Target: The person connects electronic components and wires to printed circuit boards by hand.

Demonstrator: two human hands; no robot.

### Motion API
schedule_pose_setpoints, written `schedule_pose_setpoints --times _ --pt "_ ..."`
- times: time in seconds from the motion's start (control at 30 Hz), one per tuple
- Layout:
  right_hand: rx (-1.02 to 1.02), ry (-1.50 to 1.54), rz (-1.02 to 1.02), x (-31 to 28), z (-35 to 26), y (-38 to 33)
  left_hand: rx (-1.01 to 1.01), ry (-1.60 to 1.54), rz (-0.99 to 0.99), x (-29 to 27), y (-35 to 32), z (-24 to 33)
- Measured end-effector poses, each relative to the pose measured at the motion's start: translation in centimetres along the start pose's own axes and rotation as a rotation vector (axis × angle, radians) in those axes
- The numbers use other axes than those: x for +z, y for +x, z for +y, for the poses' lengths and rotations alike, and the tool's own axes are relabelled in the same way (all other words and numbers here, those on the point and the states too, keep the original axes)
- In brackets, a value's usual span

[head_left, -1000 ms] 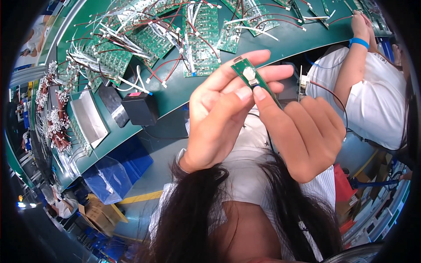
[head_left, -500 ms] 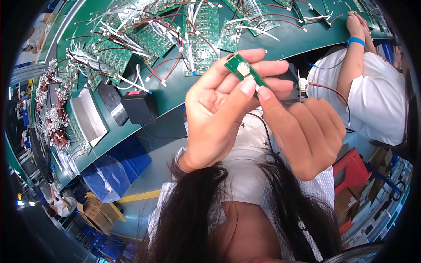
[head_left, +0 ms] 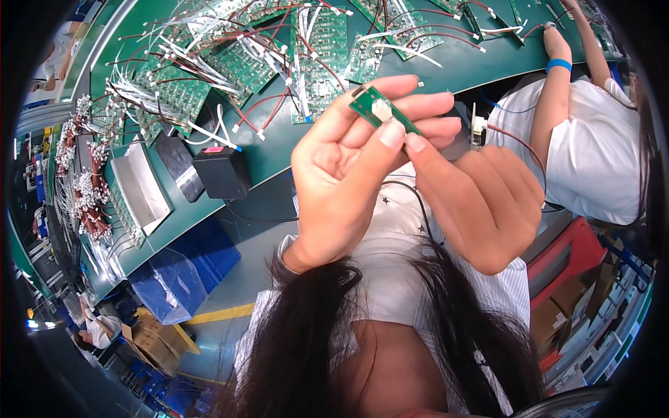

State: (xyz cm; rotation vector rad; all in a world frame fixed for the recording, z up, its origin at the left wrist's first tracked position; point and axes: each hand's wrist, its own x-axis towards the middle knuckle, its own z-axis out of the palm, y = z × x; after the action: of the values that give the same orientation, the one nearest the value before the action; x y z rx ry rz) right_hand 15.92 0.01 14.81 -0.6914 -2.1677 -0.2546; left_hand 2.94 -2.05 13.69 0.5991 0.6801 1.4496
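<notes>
A small, narrow green circuit board (head_left: 363, 104) with a white connector (head_left: 382, 110) lies tilted across the fingers of my left hand (head_left: 341, 177). The left thumb presses on it, and the other fingers support it from behind. My right hand (head_left: 481, 202) is closed, its thumb and forefinger meeting the board's lower end beside my left thumb. What lies right between those tips is mostly covered. Just above the right knuckles, a second small board with a white connector (head_left: 479, 123) stands edge-on. Its dark red cable (head_left: 519, 141) curves down behind the hand; whether the right fingers hold this board is hidden.
Larger green board panels (head_left: 320, 63) with white and red-black cables cover the green bench (head_left: 275, 150). A black box (head_left: 221, 172) and metal tray (head_left: 141, 184) stand left, near cable bundles (head_left: 90, 188). Right, a person (head_left: 592, 150) with a blue wristband works. Blue bin (head_left: 209, 254) below.
Both my hands and the small board have shifted slightly left, keeping the same grip. The co-worker's arms have moved apart, one hand now at a cable on the bench.
</notes>
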Motion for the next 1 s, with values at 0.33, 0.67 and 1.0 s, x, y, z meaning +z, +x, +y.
schedule_pose_setpoints --times 0.33,0.67,1.0 --pt "0.617 0.634 -0.029 1.6 -0.8 -1.5 0.527 0.534 -0.022 -0.6 1.2 0.0" --pt "0.754 0.766 -0.05 2.4 0.1 -2.3 0.747 0.764 -0.018 -1.0 2.5 0.8" --pt "0.45 0.427 -0.204 2.1 1.3 -5.0 0.656 0.672 0.01 -0.9 3.6 2.7"
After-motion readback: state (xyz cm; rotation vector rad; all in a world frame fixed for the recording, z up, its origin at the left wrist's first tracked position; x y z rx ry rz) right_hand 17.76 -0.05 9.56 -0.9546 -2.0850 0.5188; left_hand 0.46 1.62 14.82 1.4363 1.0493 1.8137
